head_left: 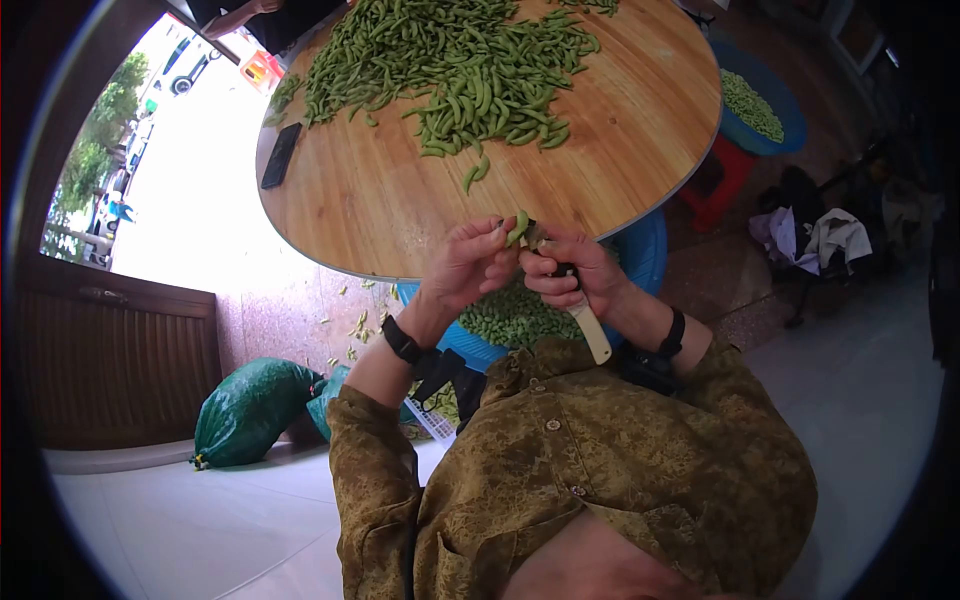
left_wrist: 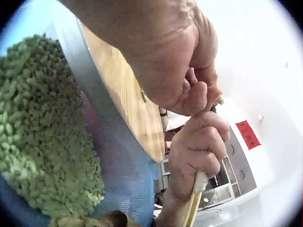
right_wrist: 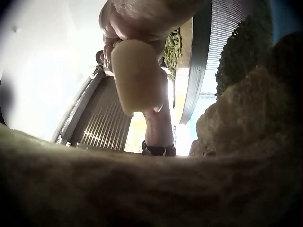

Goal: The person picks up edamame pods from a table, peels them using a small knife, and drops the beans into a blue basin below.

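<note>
Over the near edge of the round wooden table [head_left: 640, 110], my two hands meet. Between thumb and fingertips my left hand [head_left: 465, 265] pinches a green bean pod [head_left: 518, 228]. My right hand [head_left: 585, 265] grips a cream-handled knife [head_left: 594, 335], its handle end pointing back toward my body and its dark tip close by the pod. In the left wrist view the right hand [left_wrist: 196, 146] has its fingers curled round the pale handle. Just below both hands, a blue basin [head_left: 655, 255] holds shelled green beans [head_left: 520, 315]. The right wrist view shows the handle's butt [right_wrist: 137, 78] up close.
A large heap of pods [head_left: 440, 60] covers the table's far side, with a dark phone [head_left: 281, 156] at its left edge. Another blue basin [head_left: 790, 110] of beans stands on a red stool [head_left: 722, 185] at right. A green sack [head_left: 255, 410] lies on the floor at left.
</note>
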Demonstrator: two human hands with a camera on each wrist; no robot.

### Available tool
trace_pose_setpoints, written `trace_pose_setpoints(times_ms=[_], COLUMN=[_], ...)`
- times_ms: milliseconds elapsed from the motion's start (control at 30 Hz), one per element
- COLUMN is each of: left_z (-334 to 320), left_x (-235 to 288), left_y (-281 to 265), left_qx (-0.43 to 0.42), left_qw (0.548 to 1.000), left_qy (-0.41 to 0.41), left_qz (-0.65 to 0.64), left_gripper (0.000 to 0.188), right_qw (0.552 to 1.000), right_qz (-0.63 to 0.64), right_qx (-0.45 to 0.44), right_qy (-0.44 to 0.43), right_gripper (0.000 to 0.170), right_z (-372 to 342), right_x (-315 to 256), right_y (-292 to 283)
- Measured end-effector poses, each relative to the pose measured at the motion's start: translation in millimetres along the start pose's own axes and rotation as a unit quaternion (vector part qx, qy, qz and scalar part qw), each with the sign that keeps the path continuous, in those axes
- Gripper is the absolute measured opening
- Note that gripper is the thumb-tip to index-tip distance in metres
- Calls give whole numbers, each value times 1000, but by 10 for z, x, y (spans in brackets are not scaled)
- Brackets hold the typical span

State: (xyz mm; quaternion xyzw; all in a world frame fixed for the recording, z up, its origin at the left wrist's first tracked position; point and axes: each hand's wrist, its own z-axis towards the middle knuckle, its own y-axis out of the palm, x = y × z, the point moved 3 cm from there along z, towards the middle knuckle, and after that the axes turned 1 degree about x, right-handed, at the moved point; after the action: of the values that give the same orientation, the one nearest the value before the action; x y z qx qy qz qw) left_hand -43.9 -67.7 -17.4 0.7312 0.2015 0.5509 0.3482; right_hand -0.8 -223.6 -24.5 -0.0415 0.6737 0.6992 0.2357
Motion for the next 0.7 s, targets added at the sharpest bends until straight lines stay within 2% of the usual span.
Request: trace_pose_setpoints(times_ms=[33, 67, 133, 167, 200, 233, 267, 300, 367, 433, 500, 533, 567, 633, 667, 700], left_z=[9, 18, 25, 31, 33, 8, -79, -112, -166, -204, -190, -163, -149, -118, -79, -86], left_x=[-26, -35, -10, -39, 51, 138, 177, 180, 179, 143, 42, 43, 30, 73, 44, 60], left_y=[12, 20, -42, -91, -13, 99, 196, 207, 326, 369, 317, 330, 318, 320, 263, 267], left_qx=[-16, -16, 115, 119, 116, 110, 132, 147, 68, 72, 95, 93, 99, 149, 177, 178], left_qw=[998, 998, 986, 986, 929, 816, 703, 696, 555, 519, 460, 477, 472, 703, 783, 782], left_qy=[-9, -7, 26, 29, 132, 226, 240, 243, 332, 341, 335, 381, 382, 348, 305, 307], left_qz=[-59, -59, 116, 115, 326, 521, 656, 660, 760, 781, 817, 786, 788, 602, 513, 513], left_gripper=[15, 15, 17, 17, 20, 23, 28, 28, 26, 26, 27, 19, 19, 16, 19, 19], right_qw=[999, 999, 996, 996, 995, 994, 992, 993, 988, 984, 980, 980, 979, 977, 986, 991], right_qz=[35, 34, 58, 58, 57, 54, 72, 71, 114, 146, 163, 165, 166, 167, 112, 57], right_qx=[-17, -17, 68, 66, 83, 98, 106, 94, 103, 98, 99, 107, 119, 135, 126, 116], right_qy=[0, 2, -2, 3, 4, 8, 14, 28, 32, 31, 47, 34, 17, 8, -11, -31], right_gripper=[28, 28, 28, 28, 28, 29, 31, 31, 32, 32, 32, 32, 33, 34, 33, 32], right_z=[5, 0, -3, -7, -13, -5, -6, -17, -22, -28, -21, -24, -52, -65, -71, -69], right_x=[11, 5, -25, -14, -3, 2, 36, 60, 84, 113, 127, 114, 102, 104, 61, 20], right_y=[0, 9, -12, -14, -29, -45, -107, -104, -113, -108, -157, -129, -130, -118, -56, 21])
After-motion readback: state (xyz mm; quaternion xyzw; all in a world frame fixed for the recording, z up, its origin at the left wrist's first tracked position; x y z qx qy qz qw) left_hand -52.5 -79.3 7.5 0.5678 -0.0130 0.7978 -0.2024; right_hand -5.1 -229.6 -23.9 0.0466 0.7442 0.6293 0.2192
